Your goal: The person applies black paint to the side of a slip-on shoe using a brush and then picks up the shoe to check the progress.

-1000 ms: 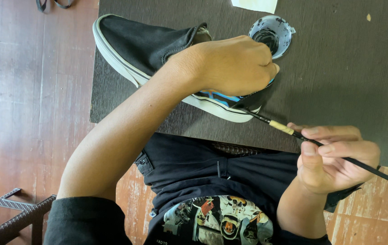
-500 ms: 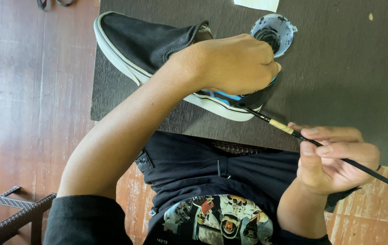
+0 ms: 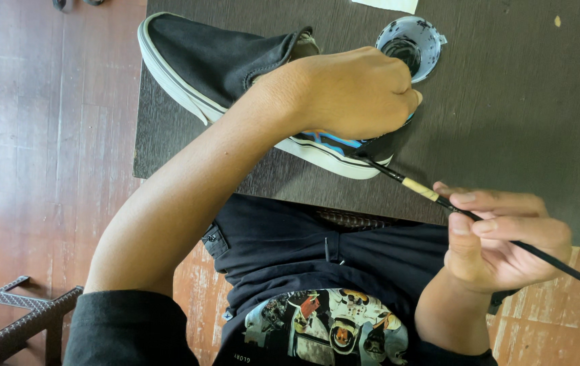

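**Black canvas shoe held down, brush tip at its heel end**

Black slip-on shoe [image 3: 236, 61] lies on its side on the dark desk [image 3: 520, 115], near the desk's front-left corner, toe toward the left edge. White sole rim faces the person; a patch of blue and coloured stripes shows along the sidewall under the hand.

Left hand [image 3: 351, 91]: closed over the heel part of the shoe, fingers curled down, pressing it to the desk. Forearm runs across the front edge of the desk.

Right hand [image 3: 500, 234]: off the front edge of the desk, above the lap. Grip closed on a thin paintbrush [image 3: 480, 218], pinched between thumb and fingertips. Handle is black with a pale band near the front; the long tail end runs out to the right, past the hand. Bristle end is dark and touches the shoe at the sole rim, right at the heel end, just beside the left hand.

Small round cup [image 3: 415, 42] stands on the desk just behind the left hand, toward the back edge; white rim smeared with black, dark inside. Touching the shoe or not: cannot tell.

White paper corner [image 3: 388, 5] shows at the desk's back edge.

Reddish-brown wooden floor [image 3: 39, 135] lies left of the desk.
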